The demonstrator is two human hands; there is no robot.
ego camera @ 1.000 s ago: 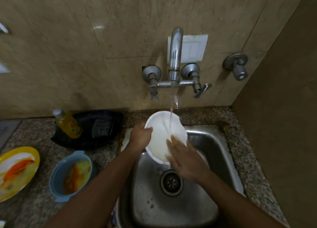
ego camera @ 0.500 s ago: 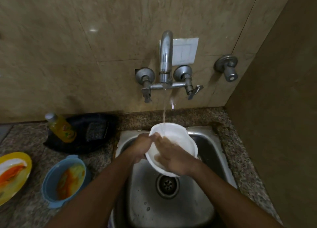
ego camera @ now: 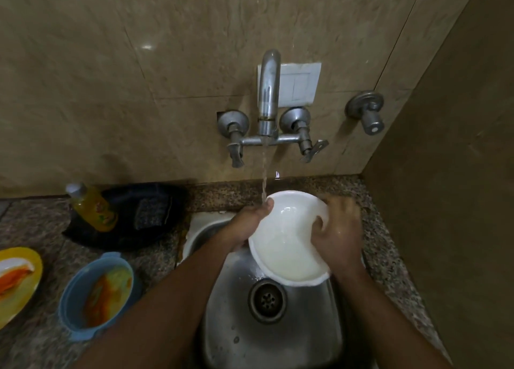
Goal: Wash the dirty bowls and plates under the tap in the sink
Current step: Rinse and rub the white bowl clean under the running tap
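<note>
A: We hold the white bowl point(ego camera: 289, 240) over the sink point(ego camera: 278, 329), left hand point(ego camera: 247, 224) gripping its nine o'clock rim, right hand point(ego camera: 336, 229) curled over the three o'clock rim.

B: The stream hits our left thumb, so spray may splash the bench point(ego camera: 44, 338).

A: And wet fingers could let it slip. The blue bowl point(ego camera: 96, 293) and yellow plate point(ego camera: 16, 282) at eight o'clock look dirty.

Dim, warm light. A small glare spot sits on the glossy beige wall tiles point(ego camera: 146, 47). Wide-angle bending curves the edges; detail is soft.
</note>
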